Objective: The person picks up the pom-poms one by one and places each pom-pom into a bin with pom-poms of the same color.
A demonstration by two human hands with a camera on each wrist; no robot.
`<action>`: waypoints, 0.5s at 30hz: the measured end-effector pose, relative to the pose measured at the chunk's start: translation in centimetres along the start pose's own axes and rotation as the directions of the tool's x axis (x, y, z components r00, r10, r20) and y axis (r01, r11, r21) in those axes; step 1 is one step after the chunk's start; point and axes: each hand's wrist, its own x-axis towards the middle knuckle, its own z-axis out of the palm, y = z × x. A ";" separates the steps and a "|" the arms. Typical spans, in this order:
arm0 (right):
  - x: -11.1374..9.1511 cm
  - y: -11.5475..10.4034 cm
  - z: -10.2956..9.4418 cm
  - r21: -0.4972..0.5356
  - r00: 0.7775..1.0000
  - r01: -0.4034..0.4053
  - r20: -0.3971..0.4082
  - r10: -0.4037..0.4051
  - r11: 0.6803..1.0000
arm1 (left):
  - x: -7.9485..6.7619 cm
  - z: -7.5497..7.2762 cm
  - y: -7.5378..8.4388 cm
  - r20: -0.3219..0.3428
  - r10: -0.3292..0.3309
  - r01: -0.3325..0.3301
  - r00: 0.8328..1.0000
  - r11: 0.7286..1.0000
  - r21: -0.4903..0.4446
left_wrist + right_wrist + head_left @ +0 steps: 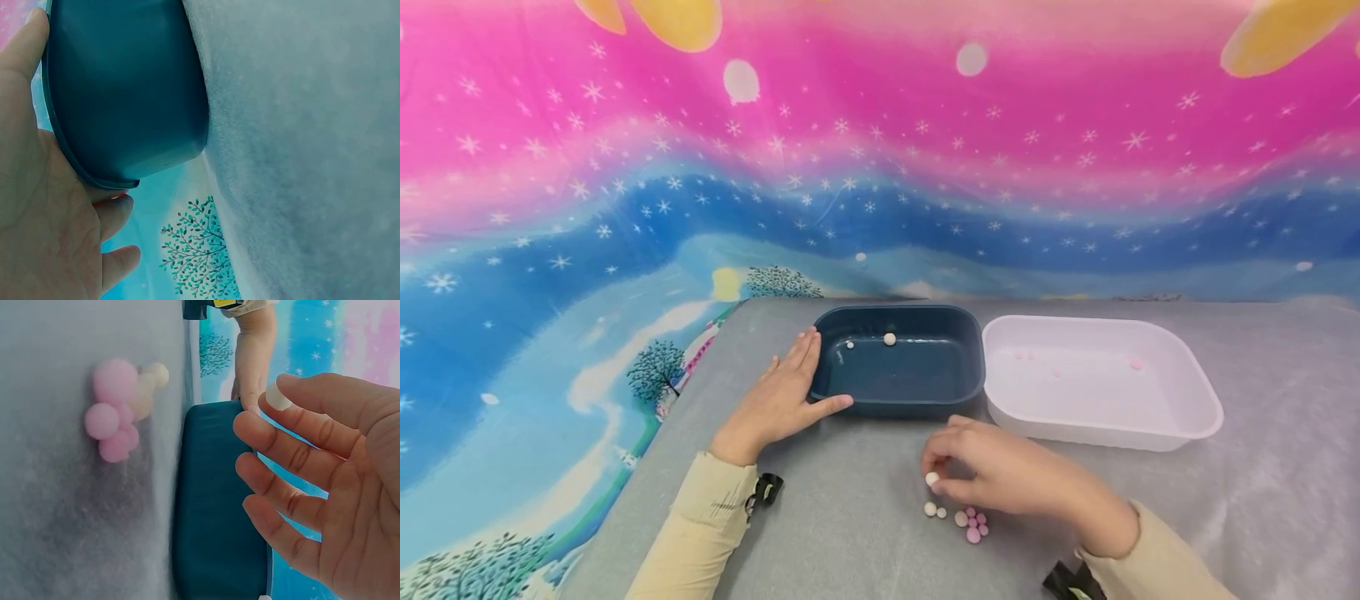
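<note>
My right hand [1007, 471] pinches a small white ball [277, 398] between thumb and index finger, above the grey cloth in front of the dark teal tub [895, 382]. Below it lie a few cream balls [930, 509], beside a tight cluster of pink balls [973, 535] with a beige ball [961, 519] at its edge. My left hand [771, 408] rests at the tub's left end, fingers straight along the outside and thumb over the front rim. Inside the tub sit a larger white ball [890, 339] and a tiny one [850, 345].
A white tub [1097, 404] stands right of the teal one, their sides close together, with several pink balls on its floor, one of them [1137, 364] near its right side. Grey cloth [842, 533] covers the table. A colourful printed curtain [880, 167] hangs behind and at the left.
</note>
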 end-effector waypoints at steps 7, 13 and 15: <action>0.5 0.2 -0.3 -0.012 0.999 0.008 -0.034 -0.008 1.000 | 0.1 0.0 0.0 -0.001 0.002 -0.002 1.000 1.000 -0.010; 0.8 0.3 -0.7 -0.028 0.998 0.020 -0.051 -0.022 0.999 | 0.1 0.0 0.0 -0.002 0.002 -0.002 1.000 1.000 -0.008; 1.0 0.5 -0.8 -0.030 0.998 0.035 -0.060 -0.036 0.999 | 0.1 0.0 0.0 0.000 -0.001 0.001 1.000 1.000 -0.009</action>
